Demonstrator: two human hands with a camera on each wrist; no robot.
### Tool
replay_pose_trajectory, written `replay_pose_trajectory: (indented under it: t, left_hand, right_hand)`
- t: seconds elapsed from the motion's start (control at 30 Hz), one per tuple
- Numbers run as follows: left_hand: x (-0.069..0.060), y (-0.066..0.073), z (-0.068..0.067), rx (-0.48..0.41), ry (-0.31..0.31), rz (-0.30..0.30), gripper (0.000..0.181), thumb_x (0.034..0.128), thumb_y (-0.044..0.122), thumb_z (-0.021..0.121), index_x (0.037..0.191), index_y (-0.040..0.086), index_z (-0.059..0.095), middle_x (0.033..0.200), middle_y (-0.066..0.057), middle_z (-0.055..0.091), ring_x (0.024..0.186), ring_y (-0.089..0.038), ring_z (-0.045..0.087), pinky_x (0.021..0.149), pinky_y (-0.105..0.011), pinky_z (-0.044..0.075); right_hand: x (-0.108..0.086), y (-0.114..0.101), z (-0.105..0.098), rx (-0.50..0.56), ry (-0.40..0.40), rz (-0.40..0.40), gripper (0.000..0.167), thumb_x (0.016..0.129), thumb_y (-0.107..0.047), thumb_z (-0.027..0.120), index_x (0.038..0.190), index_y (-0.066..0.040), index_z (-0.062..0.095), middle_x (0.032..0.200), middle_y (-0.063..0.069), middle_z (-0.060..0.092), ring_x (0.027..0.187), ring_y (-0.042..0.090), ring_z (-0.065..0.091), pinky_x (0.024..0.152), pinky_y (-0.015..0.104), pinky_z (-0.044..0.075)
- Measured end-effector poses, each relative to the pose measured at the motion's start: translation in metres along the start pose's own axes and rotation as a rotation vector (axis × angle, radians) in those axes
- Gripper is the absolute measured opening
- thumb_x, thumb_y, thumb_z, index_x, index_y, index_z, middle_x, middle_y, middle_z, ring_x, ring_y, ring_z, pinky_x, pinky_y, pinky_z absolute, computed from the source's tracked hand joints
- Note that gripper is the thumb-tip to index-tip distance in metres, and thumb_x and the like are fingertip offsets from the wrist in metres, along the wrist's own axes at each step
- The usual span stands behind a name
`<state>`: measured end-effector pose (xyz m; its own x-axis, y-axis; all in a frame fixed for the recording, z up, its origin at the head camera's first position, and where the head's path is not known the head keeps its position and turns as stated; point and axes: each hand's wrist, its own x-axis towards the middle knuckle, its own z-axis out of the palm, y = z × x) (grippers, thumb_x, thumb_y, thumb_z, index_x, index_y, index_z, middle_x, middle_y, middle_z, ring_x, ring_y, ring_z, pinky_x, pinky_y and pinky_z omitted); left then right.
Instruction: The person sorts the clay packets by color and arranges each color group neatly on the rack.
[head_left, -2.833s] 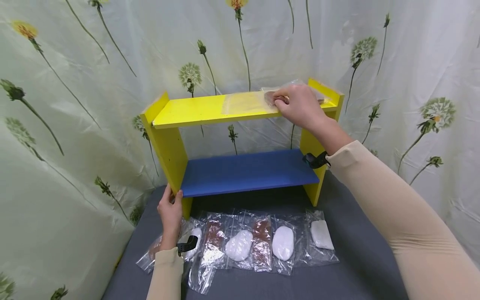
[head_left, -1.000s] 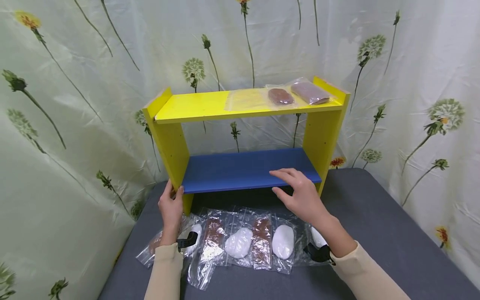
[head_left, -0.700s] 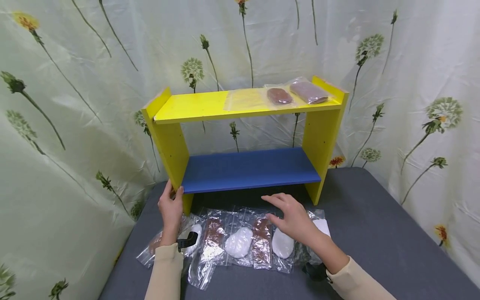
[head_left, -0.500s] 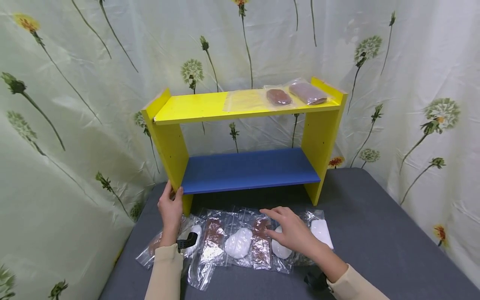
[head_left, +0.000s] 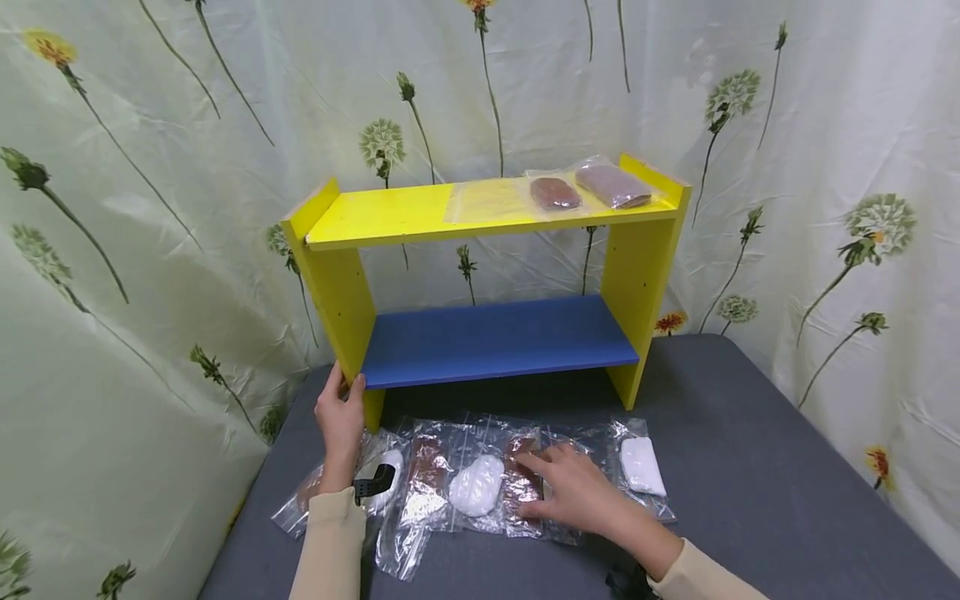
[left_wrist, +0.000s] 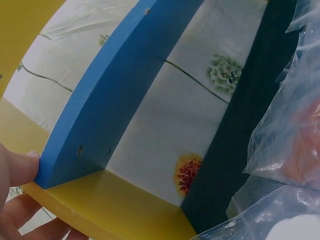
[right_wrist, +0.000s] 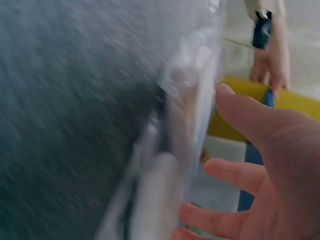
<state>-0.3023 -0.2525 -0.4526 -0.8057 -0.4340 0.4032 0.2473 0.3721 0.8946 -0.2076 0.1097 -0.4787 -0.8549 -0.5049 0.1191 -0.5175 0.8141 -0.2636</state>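
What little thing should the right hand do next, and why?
I think the right hand could gently pinch the brown packet showing between its thumb and fingertips. The thumb and fingertips are parted right over that packet, so closing them looks like the smallest useful move. I can't tell whether they touch it.

Shelf unit [head_left: 498, 337] before me on the table [head_left: 720, 450], curtain [head_left: 540, 92] behind, two bags [head_left: 556, 193] on its top board, to the right, row of bags [head_left: 477, 486] in front, my left hand [head_left: 341, 425] at its left side, my right hand [head_left: 573, 487] over the row
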Motion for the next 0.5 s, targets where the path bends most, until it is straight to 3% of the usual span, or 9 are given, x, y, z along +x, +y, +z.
replay_pose_trajectory:
  t: [0.23,0.5]
  left_hand:
    - [0.001,-0.002,0.001,-0.026,-0.017,0.001,0.049,0.1012,0.025,0.063,0.148,0.037,0.051,0.137,-0.009,0.06,0.124,-0.03,0.056,0.1,-0.053,0.048]
    - [0.001,-0.003,-0.001,-0.039,-0.014,0.018,0.049,0.1009,0.024,0.064,0.147,0.035,0.053,0.137,-0.009,0.061,0.124,-0.029,0.057,0.1,-0.052,0.049]
  right_hand:
    - [-0.001,-0.009,0.011,-0.1,0.007,0.03,0.074,0.079,-0.066,0.074,0.141,-0.029,0.06,0.116,0.014,0.062,0.111,0.035,0.052,0.089,0.062,0.044]
    - [0.004,-0.007,0.019,-0.013,0.079,0.087,0.081,0.068,-0.062,0.084,0.136,-0.023,0.065,0.106,0.01,0.061,0.106,0.033,0.051,0.088,0.06,0.044]
